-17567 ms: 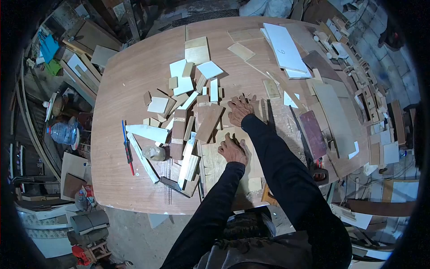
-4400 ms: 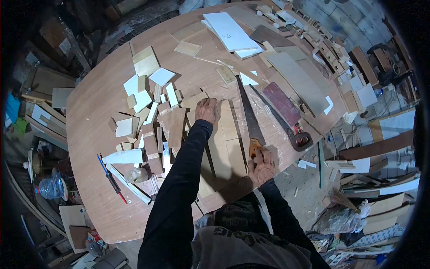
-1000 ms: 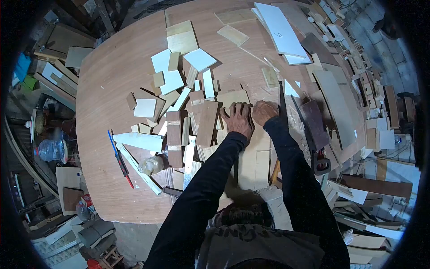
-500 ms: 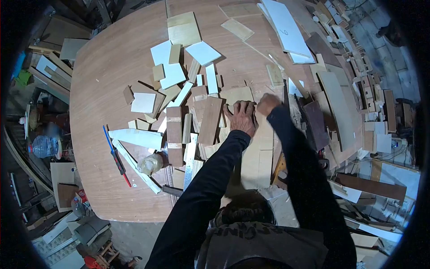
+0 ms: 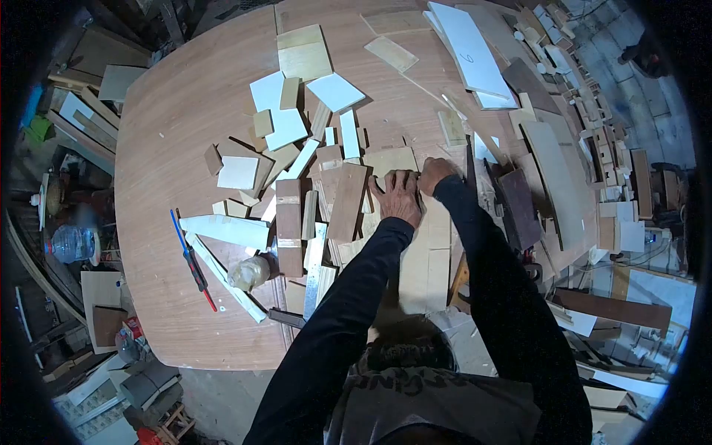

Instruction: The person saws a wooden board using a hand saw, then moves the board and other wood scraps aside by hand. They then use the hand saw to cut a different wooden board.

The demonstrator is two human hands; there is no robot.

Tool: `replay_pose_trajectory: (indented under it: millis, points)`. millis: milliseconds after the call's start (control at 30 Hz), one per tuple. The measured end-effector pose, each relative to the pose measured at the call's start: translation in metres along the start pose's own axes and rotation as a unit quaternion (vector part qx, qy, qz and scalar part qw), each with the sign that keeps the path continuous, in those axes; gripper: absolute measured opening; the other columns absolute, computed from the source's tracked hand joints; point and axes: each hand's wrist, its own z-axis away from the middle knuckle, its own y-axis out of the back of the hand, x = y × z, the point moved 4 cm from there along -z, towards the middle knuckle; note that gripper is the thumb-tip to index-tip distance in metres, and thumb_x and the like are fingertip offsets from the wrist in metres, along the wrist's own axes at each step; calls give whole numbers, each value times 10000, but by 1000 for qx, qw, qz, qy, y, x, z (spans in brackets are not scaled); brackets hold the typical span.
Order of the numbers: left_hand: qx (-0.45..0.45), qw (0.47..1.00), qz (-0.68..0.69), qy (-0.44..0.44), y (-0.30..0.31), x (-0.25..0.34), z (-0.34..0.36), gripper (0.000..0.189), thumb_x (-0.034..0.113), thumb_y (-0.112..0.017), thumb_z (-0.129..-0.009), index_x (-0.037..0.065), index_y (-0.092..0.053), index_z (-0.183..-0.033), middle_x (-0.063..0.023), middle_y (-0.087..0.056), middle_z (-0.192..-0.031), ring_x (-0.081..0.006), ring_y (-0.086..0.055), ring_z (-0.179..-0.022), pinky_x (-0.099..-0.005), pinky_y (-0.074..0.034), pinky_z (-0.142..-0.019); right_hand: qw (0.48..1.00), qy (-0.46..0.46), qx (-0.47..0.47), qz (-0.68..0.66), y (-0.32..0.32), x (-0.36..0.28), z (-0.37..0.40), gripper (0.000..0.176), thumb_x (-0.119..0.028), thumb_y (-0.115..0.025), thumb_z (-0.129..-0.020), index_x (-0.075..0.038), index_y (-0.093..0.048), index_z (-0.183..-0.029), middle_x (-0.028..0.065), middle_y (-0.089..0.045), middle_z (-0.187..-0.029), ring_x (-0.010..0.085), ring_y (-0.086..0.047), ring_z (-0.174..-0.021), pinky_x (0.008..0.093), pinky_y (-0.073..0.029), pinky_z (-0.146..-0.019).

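Observation:
A long pale wooden board (image 5: 426,256) with faint lines across it lies on the table in front of me. My left hand (image 5: 398,199) presses on its upper part, fingers spread and slightly bent. Right beside it, at the board's far right edge, my right hand (image 5: 436,176) is closed like a fist; whatever its fingers hold is hidden. Left of my left hand lies a brown wooden block (image 5: 348,202), and another, taped brown block (image 5: 289,226) is farther left. A metal ruler-like strip (image 5: 314,271) lies near my left forearm.
White and plain offcuts (image 5: 285,126) are scattered beyond the blocks. A clear jar (image 5: 249,273) and a red-and-blue tool (image 5: 194,261) lie at left. A handsaw handle (image 5: 460,284) shows beside my right forearm. White boards (image 5: 471,55) are stacked at the far right.
My right hand has moved a little left and down, closer to my left hand. The left hand stays on the board.

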Motion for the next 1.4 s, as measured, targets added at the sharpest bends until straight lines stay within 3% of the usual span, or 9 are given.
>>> replay_pose_trajectory:
  millis: [233,300,400,500,633,933,1233,1300,1400]
  points:
    - [26,999,19,-3,1,1,4,331,195,-617,-806,139,-620,-1132,-76,-546,-1075,-289,-453,-1125,-626,-166,-1042,963,-89,-157,-200,3,35,5,418,-344,-480,-878,21,-674,-816,250,-686,-913,292,-687,-832,441,-532,-741]
    - [32,999,24,-6,3,2,3,335,208,-621,-802,138,-619,-1130,-78,-542,-1084,-289,-447,-1136,-627,-162,-1045,982,154,-1,105,6,22,6,380,-290,-470,-876,8,-685,-777,219,-692,-899,265,-683,-790,397,-538,-711]
    - [7,1000,14,1,5,2,4,350,216,-622,-792,139,-618,-1133,-77,-538,-1096,-287,-441,-1151,-625,-160,-1047,982,137,108,73,4,10,22,311,-213,-481,-870,1,-697,-808,214,-689,-896,307,-677,-785,405,-535,-734]
    - [14,1000,21,0,4,2,4,366,221,-624,-780,142,-616,-1137,-73,-534,-1107,-286,-435,-1165,-626,-157,-1047,927,189,-33,322,-34,7,10,263,-203,-514,-887,-18,-683,-965,270,-658,-1007,365,-650,-967,440,-507,-879]
    - [14,1000,23,1,1,1,2,372,217,-625,-773,143,-612,-1138,-67,-534,-1106,-282,-434,-1169,-627,-155,-1045,999,-11,42,4,-24,11,16,366,-269,-588,-849,56,-654,-1003,289,-652,-1013,399,-650,-940,429,-532,-837]
    - [8,1000,2,-3,0,0,4,370,193,-613,-781,127,-603,-1146,-85,-528,-1087,-285,-439,-1150,-622,-166,-1039,993,43,-106,24,11,4,-15,352,-255,-557,-816,50,-677,-944,303,-651,-996,392,-642,-995,416,-522,-878]
    - [15,1000,12,-2,0,1,4,411,210,-631,-758,116,-607,-1157,-100,-513,-1086,-302,-432,-1141,-621,-168,-1046,983,146,-101,47,17,2,-21,299,-175,-604,-725,89,-673,-848,299,-660,-866,391,-674,-867,419,-547,-768]
    - [7,1000,-16,0,-1,2,4,414,209,-634,-753,118,-606,-1157,-104,-506,-1109,-307,-428,-1149,-627,-164,-1046,897,342,-77,267,-13,8,-21,240,-154,-578,-763,35,-695,-856,251,-681,-882,381,-683,-840,416,-553,-747]
    - [29,1000,-4,-5,0,2,8,428,207,-633,-751,121,-598,-1169,-105,-500,-1127,-307,-430,-1159,-642,-158,-1045,996,78,-13,42,-20,23,-15,253,-204,-551,-821,-12,-707,-872,214,-688,-913,365,-680,-865,430,-538,-779]
